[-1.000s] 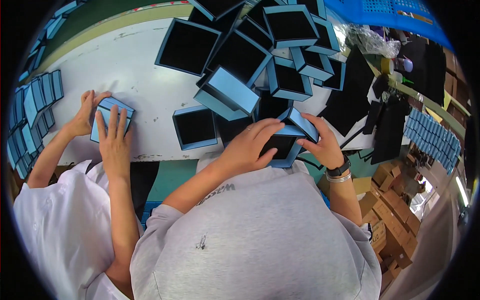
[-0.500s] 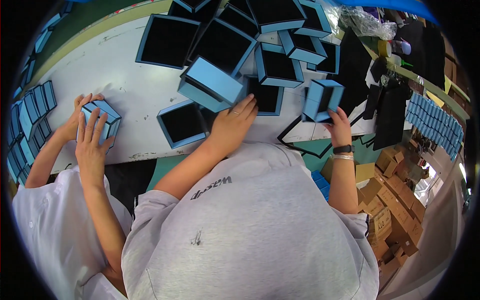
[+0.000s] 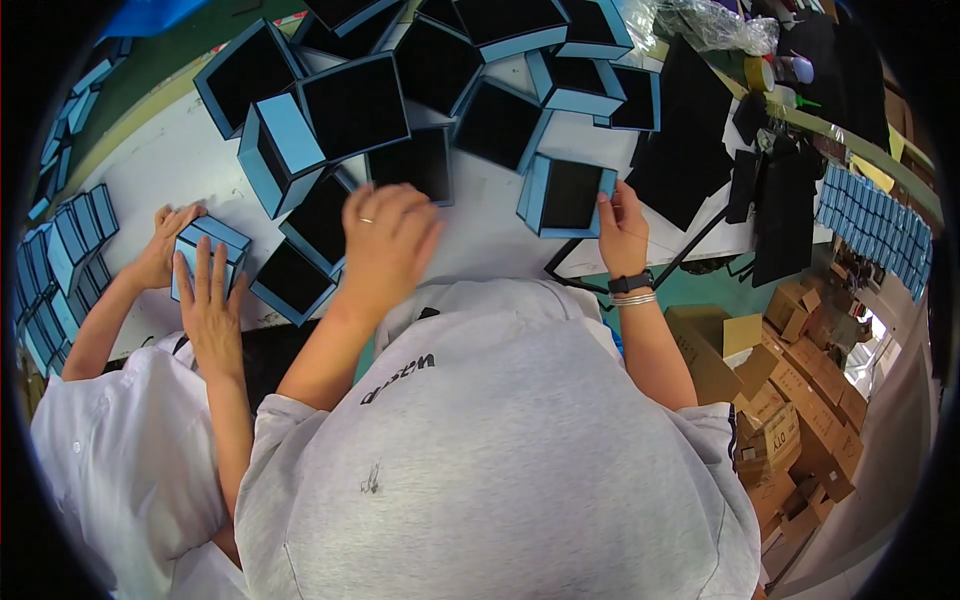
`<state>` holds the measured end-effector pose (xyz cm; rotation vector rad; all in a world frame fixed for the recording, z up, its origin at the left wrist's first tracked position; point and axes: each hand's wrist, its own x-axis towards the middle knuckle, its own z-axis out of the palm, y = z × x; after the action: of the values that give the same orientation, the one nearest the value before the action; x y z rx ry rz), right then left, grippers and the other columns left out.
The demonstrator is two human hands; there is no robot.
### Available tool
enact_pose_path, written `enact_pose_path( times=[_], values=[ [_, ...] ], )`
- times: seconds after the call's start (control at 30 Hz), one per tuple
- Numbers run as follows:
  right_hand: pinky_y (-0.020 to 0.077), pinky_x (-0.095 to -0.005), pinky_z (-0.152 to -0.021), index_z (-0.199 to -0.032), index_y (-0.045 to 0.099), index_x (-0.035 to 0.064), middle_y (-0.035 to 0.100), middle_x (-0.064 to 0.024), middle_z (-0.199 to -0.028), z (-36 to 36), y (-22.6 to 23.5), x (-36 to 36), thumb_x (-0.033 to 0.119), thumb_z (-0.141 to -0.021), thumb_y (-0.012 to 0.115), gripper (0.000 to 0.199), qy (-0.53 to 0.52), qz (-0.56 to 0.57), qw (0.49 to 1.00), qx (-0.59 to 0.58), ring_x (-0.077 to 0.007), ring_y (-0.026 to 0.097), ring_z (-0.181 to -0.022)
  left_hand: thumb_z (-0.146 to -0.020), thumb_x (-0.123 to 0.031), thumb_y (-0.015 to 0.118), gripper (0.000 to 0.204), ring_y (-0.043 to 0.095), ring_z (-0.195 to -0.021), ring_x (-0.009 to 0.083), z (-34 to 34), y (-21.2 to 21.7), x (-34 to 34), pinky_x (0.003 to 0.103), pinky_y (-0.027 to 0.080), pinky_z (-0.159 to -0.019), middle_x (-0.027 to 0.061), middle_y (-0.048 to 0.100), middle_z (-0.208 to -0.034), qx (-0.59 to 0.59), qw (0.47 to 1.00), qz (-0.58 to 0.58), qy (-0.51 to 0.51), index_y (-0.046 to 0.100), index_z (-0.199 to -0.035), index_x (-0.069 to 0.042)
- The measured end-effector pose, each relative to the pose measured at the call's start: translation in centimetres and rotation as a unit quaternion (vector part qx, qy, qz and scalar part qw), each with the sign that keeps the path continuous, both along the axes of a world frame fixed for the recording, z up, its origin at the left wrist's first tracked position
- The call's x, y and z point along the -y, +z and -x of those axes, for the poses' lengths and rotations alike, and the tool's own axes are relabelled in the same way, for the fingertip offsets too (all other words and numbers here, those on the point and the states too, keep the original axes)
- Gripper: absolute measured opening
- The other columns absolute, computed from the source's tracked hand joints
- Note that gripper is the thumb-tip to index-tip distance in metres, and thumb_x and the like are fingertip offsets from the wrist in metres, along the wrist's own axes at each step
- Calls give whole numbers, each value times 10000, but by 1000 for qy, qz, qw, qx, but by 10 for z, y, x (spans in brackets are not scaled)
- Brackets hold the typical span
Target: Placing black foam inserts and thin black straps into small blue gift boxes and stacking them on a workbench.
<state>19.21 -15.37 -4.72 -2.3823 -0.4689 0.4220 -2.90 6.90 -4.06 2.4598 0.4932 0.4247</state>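
My right hand (image 3: 622,225) grips the right edge of a light-blue box (image 3: 530,200) with a black inside, its thumb and fingers closed on the rim. The box stands at the table's front edge, its black side facing up. My left hand (image 3: 390,240) is lifted over the table, blurred, with fingers loosely apart and nothing seen in them. Beyond it are black panels with blue edges, one box (image 3: 355,105) lying partly over another. A tilted blue box (image 3: 285,150) leans among them at the left. Another blue-edged black box (image 3: 293,280) lies left of my left hand.
At the left, a co-worker's hands (image 3: 210,290) rest on a small blue box (image 3: 228,238). Stacked blue boxes (image 3: 75,240) stand beyond them. Black sheets (image 3: 690,140) and clear plastic wrap (image 3: 720,30) lie right. Cardboard boxes (image 3: 790,430) crowd the floor at right.
The tilted blue box and the panels near it have shifted left. My left hand has come off the box and moved left. My right hand has brought its box left, turning its black side up.
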Motion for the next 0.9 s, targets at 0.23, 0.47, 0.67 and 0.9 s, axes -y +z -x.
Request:
enact_pose_path(
  times=[0.23, 0.47, 0.67, 0.9],
  values=[
    [433, -239, -553, -1042, 583, 6, 600, -16, -712, -31, -16, 35, 155, -909, 555, 201, -29, -102, 993, -46, -79, 542, -631, -754, -132, 569, 145, 506, -1101, 232, -67, -9, 63, 397, 339, -1011, 53, 590, -984, 97, 974, 83, -189, 609, -882, -75],
    [424, -238, -481, -1010, 598, 2, 613, -38, -685, -68, -8, 52, 166, -892, 573, 203, -103, 19, 994, -35, -84, 538, -545, -720, -115, 533, 114, 493, -1138, 202, -63, -47, 65, 416, 284, -1073, 31, 603, -918, 31, 976, -54, -210, 615, -794, -86],
    [465, -290, -546, -1005, 620, 13, 633, -107, -702, -51, -17, 25, 183, -849, 621, 231, 42, 68, 997, 5, -187, 579, -553, -716, -112, 557, 138, 527, -1053, 171, -16, -33, 55, 447, 284, -1067, 12, 610, -863, -66, 965, -21, -253, 646, -821, -100],
    [499, -323, -731, -1115, 574, 12, 598, -140, -1016, -91, -29, 27, 188, -780, 707, 401, 36, -47, 998, 29, -222, 600, -830, -744, -212, 686, 129, 545, -964, 175, 3, -5, 58, 436, 309, -1009, 22, 615, -807, -137, 981, 28, -136, 667, -794, -94]
  ],
)
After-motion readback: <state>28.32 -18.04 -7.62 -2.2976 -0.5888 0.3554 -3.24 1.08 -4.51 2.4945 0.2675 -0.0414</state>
